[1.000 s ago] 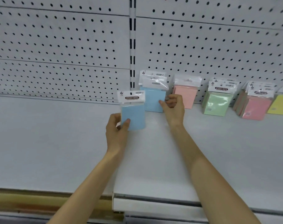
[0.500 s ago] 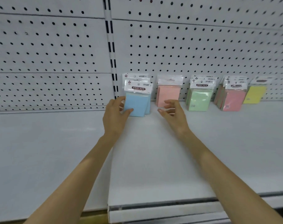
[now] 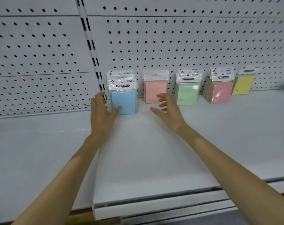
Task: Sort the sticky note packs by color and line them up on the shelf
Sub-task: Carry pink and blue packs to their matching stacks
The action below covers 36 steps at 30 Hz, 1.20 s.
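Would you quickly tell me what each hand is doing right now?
Left hand: open, thumb touching the blue pack.
Right hand: open, holding nothing.

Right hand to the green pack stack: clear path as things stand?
Probably yes. The right hand hovers open just left of the green pack stack, holding nothing, and no pack lies between them.

The flat white metal shelf (image 3: pixel 138 159) gives open room in front of the row and left of the blue plastic-wrapped sticky note packs (image 3: pixel 124 101). The white perforated back panel (image 3: pixel 170 46) closes the rear; only slim gaps part them from the salmon pack (image 3: pixel 154 90) and green packs (image 3: pixel 186 93).
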Available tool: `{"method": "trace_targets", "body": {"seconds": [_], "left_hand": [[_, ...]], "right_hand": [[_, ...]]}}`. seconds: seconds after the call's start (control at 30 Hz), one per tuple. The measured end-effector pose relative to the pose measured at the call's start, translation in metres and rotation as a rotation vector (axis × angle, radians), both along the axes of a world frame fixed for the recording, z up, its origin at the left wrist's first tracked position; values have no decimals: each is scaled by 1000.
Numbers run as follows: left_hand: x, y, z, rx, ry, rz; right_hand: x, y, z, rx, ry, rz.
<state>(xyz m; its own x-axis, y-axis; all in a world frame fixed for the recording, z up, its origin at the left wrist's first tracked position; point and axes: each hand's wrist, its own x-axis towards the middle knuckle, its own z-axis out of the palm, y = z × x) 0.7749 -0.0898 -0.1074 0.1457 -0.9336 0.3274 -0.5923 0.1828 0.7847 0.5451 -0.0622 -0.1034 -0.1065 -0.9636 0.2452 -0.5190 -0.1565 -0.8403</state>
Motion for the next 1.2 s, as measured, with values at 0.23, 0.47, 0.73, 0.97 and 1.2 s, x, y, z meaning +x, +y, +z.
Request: {"method": "trace_targets", "body": {"seconds": [0.23, 0.47, 0.73, 0.97, 1.2], "left_hand": [[-72, 33, 61, -320, -721, -293], [-267, 78, 77, -246, -869, -512], [-512, 135, 62, -304, -812, -763], [-644, 138, 62, -292, -766, -823], [-756, 104, 56, -195, -595, -785]], "right_hand": [[-115, 49, 46, -57, 868, 210], [-326, 139, 73, 90, 1093, 53], [-566, 286, 52, 486, 849, -250], [-685, 319, 47, 481, 561, -471], [-764, 292, 35, 419, 426, -446]]}}
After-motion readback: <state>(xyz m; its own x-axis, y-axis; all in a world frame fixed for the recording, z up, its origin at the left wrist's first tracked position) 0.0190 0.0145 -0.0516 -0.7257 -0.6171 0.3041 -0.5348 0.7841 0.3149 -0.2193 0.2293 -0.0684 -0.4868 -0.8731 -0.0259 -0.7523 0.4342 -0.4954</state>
